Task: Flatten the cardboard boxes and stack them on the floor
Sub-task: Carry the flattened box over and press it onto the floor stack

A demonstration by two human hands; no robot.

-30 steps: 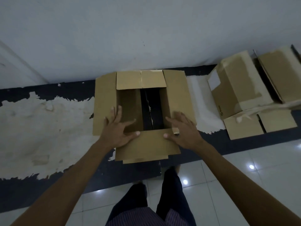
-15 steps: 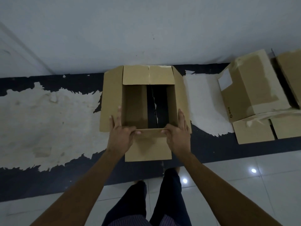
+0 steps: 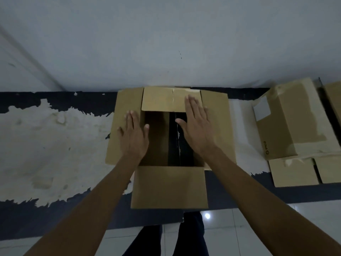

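An open brown cardboard box (image 3: 168, 187) stands on the floor against the wall, all flaps spread outward and its dark inside showing. My left hand (image 3: 133, 134) is flat with straight fingers over the box's left rim and left flap. Over the right rim, my right hand (image 3: 197, 124) is also flat, its fingertips reaching the far flap. Neither hand grips anything. To the right lies a second cardboard box (image 3: 293, 121) on its side, with a white label and its flaps splayed on the floor.
The grey wall (image 3: 166, 43) rises directly behind the boxes. A dark floor strip with large pale peeled patches (image 3: 46, 141) runs along it. White glossy tiles (image 3: 276, 228) lie nearer me, and my legs (image 3: 171, 237) stand just behind the box. Another cardboard piece (image 3: 335, 100) sits at the far right edge.
Both hands have let go of the box's near rim and moved forward, opening flat over the left and right rims. The box now looks closer and larger in view.
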